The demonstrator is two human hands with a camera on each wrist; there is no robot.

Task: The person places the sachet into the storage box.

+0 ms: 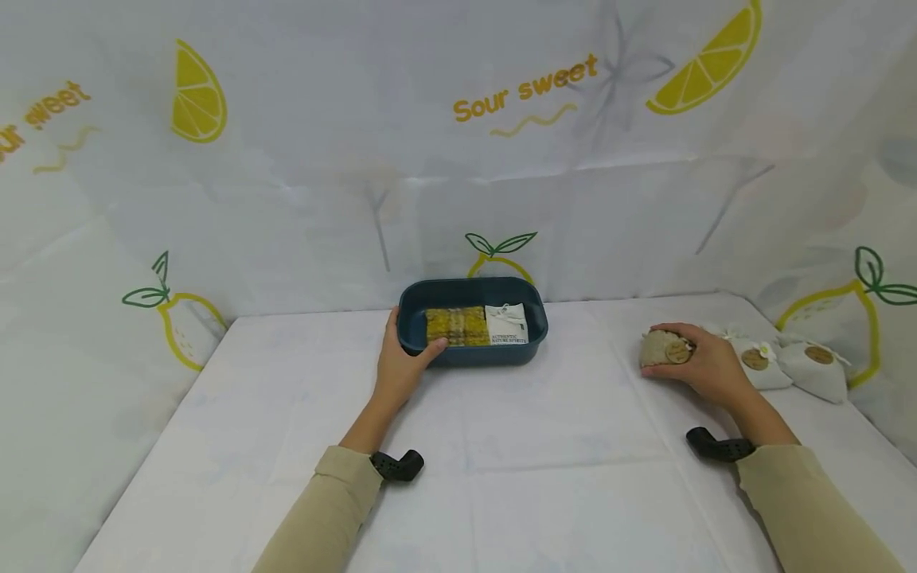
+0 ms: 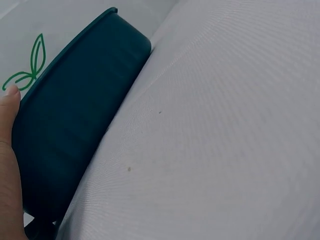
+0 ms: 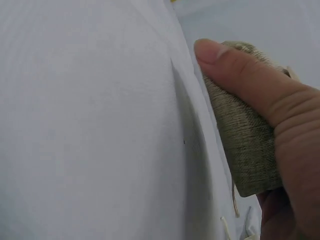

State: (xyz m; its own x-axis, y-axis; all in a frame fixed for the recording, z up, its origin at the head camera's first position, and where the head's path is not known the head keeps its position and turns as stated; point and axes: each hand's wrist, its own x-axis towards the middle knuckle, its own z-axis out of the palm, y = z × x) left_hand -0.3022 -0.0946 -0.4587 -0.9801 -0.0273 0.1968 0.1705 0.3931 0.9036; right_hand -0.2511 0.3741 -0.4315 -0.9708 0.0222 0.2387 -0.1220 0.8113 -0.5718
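Observation:
A dark teal plastic bin (image 1: 480, 357) stands at the back of the table, holding a yellow woven pouch (image 1: 438, 328) and a white printed pouch (image 1: 507, 314) side by side. My left hand (image 1: 401, 366) grips the bin's left end, thumb over the front rim. The left wrist view has the bin's long outer wall (image 2: 80, 105) on the cloth, with the thumb at its rim. Over at the right, my right hand (image 1: 709, 362) holds a beige woven pouch (image 1: 653, 351) with a round brown tag. Its coarse weave (image 3: 242, 142) shows under the thumb in the right wrist view.
Just right of my right hand lie white pouches with round brown tags, a nearer one (image 1: 774, 378) and another (image 1: 824, 383) at the table's right edge. A white cloth (image 1: 544, 469) covers the table. Lemon-printed white sheeting (image 1: 308, 223) hangs behind and at both sides.

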